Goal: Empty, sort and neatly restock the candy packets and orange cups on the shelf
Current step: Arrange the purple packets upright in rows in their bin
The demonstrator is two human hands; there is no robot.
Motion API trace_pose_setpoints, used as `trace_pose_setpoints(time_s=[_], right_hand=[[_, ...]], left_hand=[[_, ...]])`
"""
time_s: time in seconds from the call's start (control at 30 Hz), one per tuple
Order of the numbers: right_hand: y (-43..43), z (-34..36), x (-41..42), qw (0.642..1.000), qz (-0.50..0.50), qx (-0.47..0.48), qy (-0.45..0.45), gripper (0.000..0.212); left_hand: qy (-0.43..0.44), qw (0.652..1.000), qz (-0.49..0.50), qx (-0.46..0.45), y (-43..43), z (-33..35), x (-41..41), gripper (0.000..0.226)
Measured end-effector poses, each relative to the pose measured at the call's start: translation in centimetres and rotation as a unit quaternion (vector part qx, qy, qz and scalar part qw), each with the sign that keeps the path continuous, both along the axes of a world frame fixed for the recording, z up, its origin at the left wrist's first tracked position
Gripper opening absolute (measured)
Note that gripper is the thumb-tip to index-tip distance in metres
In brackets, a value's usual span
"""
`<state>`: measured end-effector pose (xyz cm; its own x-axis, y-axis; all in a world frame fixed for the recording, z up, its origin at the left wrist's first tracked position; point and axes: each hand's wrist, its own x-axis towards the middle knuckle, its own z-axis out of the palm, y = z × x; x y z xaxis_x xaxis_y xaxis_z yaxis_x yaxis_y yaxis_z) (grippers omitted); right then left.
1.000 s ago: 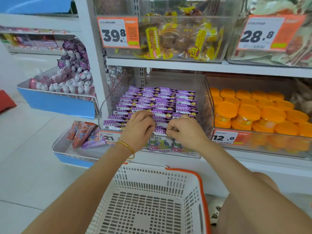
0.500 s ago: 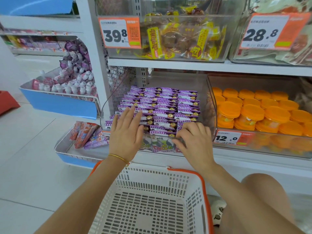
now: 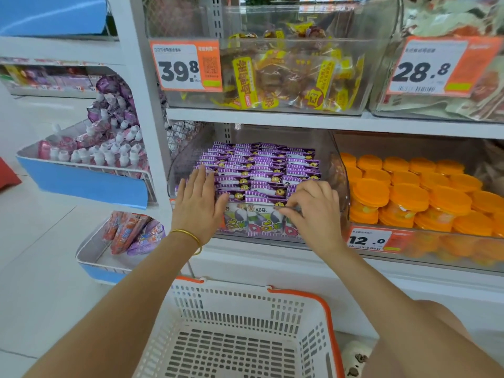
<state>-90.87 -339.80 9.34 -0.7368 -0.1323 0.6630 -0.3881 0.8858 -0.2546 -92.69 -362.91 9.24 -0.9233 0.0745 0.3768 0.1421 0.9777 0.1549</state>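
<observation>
I see left hand [image 3: 197, 205] flat, fingers straight, pressing purple candy packets [image 3: 259, 170] at front-left corner of clear bin [image 3: 334, 156]. Right hand [image 3: 313, 214] curled, pinching packets at front edge. Orange cups [image 3: 409, 195] in next bin [image 3: 409, 145], right of both hands.

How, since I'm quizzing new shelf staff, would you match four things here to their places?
Things:
1. purple candy packets
2. orange cups
3. white basket
4. 39.8 price tag

Places:
A. lowest, nearest the camera
B. right of the packets
C. on the upper bin front
D. under the left hand and right hand

Pairs: 1-D, 2-B, 3-A, 4-C
</observation>
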Motion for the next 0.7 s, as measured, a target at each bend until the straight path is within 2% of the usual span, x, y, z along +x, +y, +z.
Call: trace_pose_setpoints(time_s=[0.27,0.4,0.43,0.5,0.6,0.63,0.7], right_hand=[[-0.3,-2.0,-0.1,1.000,0.006,-0.005,-0.016,0.022],[-0.2,-0.5,0.1,1.000,-0.013,-0.016,0.001,0.022],[-0.6,0.3,-0.2,0.999,-0.028,-0.014,-0.010,0.031],[-1.7,2.0,-1.6,0.990,-0.050,0.056,-0.120,0.058],[-2.9,2.3,-4.5,0.929,-0.056,0.157,-0.330,0.068],[-3.0,2.0,-5.1,0.915,-0.060,0.173,-0.359,0.068],[-3.0,1.4,-5.4,0.911,-0.063,0.180,-0.367,0.067]], left_hand=[[-0.041,0.998,-0.027,-0.032,-0.7,-1.4,-0.4,0.083],[-0.056,0.998,-0.003,0.023,0.1,0.1,-1.4,0.064],[-0.055,0.998,-0.007,0.014,0.5,0.6,-2.1,0.057],[-0.092,0.995,-0.023,-0.029,1.5,1.2,-3.6,0.051],[-0.191,0.978,-0.033,-0.080,2.5,1.5,-5.1,0.050],[-0.210,0.973,-0.034,-0.087,2.6,1.4,-5.3,0.051],[-0.227,0.968,-0.034,-0.098,2.4,1.3,-5.4,0.051]])
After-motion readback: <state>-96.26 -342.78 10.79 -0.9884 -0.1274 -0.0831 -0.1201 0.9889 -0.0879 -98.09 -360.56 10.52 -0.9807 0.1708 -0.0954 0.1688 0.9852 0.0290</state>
